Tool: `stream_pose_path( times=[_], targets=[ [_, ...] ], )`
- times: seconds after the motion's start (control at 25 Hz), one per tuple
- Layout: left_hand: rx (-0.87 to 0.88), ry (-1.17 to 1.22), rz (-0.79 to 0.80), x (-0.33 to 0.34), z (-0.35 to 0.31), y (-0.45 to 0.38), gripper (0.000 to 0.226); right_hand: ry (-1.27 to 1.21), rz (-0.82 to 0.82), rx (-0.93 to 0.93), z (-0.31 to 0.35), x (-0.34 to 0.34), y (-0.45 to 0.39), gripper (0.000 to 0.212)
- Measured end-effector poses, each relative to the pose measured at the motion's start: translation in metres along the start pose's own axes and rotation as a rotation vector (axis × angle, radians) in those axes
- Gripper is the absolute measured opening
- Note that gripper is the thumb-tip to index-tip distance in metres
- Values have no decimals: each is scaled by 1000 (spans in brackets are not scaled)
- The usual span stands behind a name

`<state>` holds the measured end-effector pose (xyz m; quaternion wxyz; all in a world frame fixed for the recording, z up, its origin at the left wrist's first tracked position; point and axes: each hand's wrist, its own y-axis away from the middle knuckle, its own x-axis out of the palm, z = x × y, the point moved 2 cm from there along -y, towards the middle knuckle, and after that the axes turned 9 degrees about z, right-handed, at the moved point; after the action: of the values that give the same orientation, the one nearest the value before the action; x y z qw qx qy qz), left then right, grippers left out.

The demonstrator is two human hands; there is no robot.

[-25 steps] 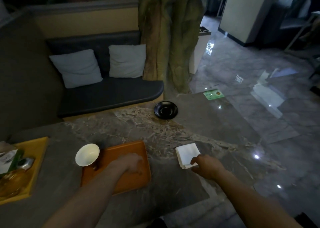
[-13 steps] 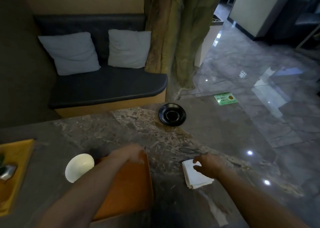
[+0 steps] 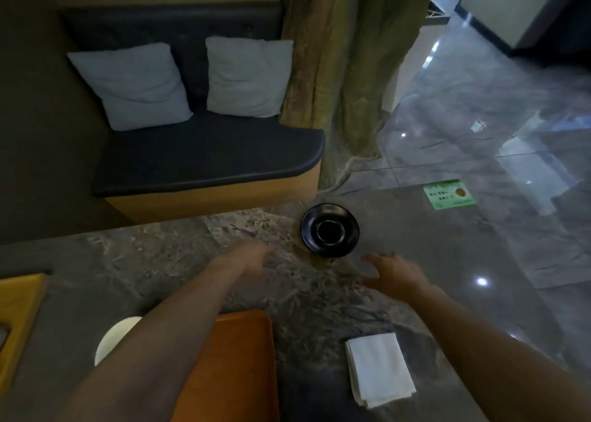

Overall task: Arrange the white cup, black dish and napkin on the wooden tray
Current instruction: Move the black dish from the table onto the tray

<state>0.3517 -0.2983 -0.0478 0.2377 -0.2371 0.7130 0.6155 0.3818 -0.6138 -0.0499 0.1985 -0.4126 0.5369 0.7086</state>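
The black dish [image 3: 330,230] sits near the far edge of the marble table. My left hand [image 3: 252,260] is stretched out just left of it, blurred, holding nothing. My right hand [image 3: 395,271] hovers just right of and below the dish, fingers spread and empty. Neither hand touches the dish. The orange wooden tray [image 3: 236,364] lies at the bottom, partly under my left forearm. The white cup [image 3: 112,341] stands left of the tray, half hidden by that arm. A folded white napkin [image 3: 379,369] lies on the table to the tray's right.
A yellow tray [image 3: 17,312] sits at the left edge of the table. Beyond the table's far edge are a dark bench [image 3: 204,162] with two grey cushions, a tree trunk [image 3: 335,69] and a glossy floor. A green sticker [image 3: 447,194] lies near the far right.
Both hands left the tray and the napkin and reached forward toward the black dish. The view tipped forward, so the tray, cup and napkin slid down the frame.
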Motion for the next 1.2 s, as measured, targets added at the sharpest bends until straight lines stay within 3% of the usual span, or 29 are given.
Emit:
stream_pose_path(
  times=[0.16, 0.32, 0.52, 0.88, 1.2],
  targets=[
    [-46, 48, -42, -17, -6, -35, 69, -46, 15, -9, -22, -9, -45, 79],
    [-123, 93, -22, -17, -14, -65, 93, -143, 41, -38, -33, -11, -82, 112],
    [-127, 197, -55, -12, -29, -84, 119, -161, 125, -52, -38, -4, -120, 133],
    [-167, 409, -93, 6, -45, -110, 136, -290, 74, -121, -39, 11, -138, 145],
    [-183, 490, -170, 10, -54, -112, 141, -343, 7, -145, -38, 14, -137, 143]
  ],
)
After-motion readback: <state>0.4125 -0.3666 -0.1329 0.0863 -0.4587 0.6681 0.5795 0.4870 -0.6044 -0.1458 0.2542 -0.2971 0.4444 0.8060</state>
